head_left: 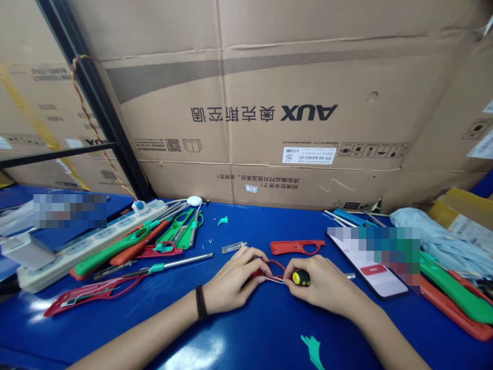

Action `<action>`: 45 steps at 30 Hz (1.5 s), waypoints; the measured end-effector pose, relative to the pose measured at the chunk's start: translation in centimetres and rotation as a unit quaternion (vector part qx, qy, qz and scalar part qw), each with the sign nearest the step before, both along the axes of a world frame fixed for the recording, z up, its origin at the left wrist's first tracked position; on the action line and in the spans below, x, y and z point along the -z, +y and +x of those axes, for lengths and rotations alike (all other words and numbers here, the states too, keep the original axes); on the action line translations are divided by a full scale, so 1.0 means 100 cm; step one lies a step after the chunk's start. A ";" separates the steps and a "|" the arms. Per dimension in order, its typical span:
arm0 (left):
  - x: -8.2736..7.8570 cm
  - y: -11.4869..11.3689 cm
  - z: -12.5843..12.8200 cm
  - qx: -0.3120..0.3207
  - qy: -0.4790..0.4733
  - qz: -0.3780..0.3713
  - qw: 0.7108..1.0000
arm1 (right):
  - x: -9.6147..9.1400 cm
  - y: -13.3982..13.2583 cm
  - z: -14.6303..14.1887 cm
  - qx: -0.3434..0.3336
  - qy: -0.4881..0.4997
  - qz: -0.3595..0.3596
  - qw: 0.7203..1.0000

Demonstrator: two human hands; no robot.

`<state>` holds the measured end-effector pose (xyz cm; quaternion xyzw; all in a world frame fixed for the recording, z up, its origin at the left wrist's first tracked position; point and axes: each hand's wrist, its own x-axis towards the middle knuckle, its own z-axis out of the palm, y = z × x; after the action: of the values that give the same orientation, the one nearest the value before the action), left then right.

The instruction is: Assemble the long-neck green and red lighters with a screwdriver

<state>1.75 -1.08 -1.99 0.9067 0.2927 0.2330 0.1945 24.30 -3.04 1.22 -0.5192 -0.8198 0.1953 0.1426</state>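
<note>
Fingers of my left hand (239, 280) are closed on a red plastic lighter shell (276, 267), partly hidden beneath them, with a thin white wire along it. My right hand (323, 285) grips a screwdriver by its black and yellow handle (301, 278); its tip is hidden. A metal tube end (350, 276) shows beyond the right hand. Just behind the hands lie another red shell half (296, 247) with a finger loop and a small clear plastic tank (233, 247). One green trigger piece (313, 350) is in front, another green piece (223, 221) farther back.
Left of the hands are a red long-necked lighter body (92, 295), several green and orange lighters, and a white power strip (92, 241). A phone (385, 282) and more lighter parts (447, 293) lie right. A large cardboard box (246, 77) stands behind the blue table (215, 334).
</note>
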 end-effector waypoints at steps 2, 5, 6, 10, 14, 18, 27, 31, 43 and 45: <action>0.000 0.000 0.000 0.001 0.000 0.002 1.000 | -0.001 0.000 0.001 0.003 0.000 0.011 1.000; 0.000 0.000 0.000 0.001 0.000 0.004 1.000 | 0.000 0.001 0.003 0.011 -0.010 0.008 1.000; 0.000 0.000 0.000 0.001 0.000 0.005 1.000 | 0.000 0.002 0.004 0.011 -0.013 0.000 1.000; 0.000 0.000 0.001 0.002 -0.002 0.004 1.000 | 0.001 0.004 0.008 0.001 -0.011 -0.018 1.000; -0.001 0.000 0.001 0.002 -0.003 -0.002 1.000 | 0.000 0.004 0.007 0.002 -0.014 -0.014 1.000; -0.001 0.000 0.001 0.004 -0.004 -0.002 1.000 | 0.001 0.006 0.006 -0.006 -0.013 -0.008 1.000; 0.002 0.001 0.001 -0.006 0.003 0.020 1.000 | 0.001 0.010 -0.003 -0.008 -0.023 0.001 1.000; 0.002 0.001 0.001 -0.003 0.004 0.030 1.000 | -0.006 0.017 -0.007 -0.017 -0.033 -0.031 0.999; 0.002 0.000 0.000 0.001 0.009 0.030 1.000 | -0.009 0.033 0.000 -0.062 0.044 -0.181 0.980; 0.002 0.001 0.000 0.002 0.008 0.026 1.000 | -0.009 0.032 0.002 -0.054 0.056 -0.161 0.984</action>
<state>1.77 -1.03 -2.20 0.9138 0.2867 0.2329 0.1692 24.46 0.20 2.09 -0.4788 -0.7949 0.3611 0.0922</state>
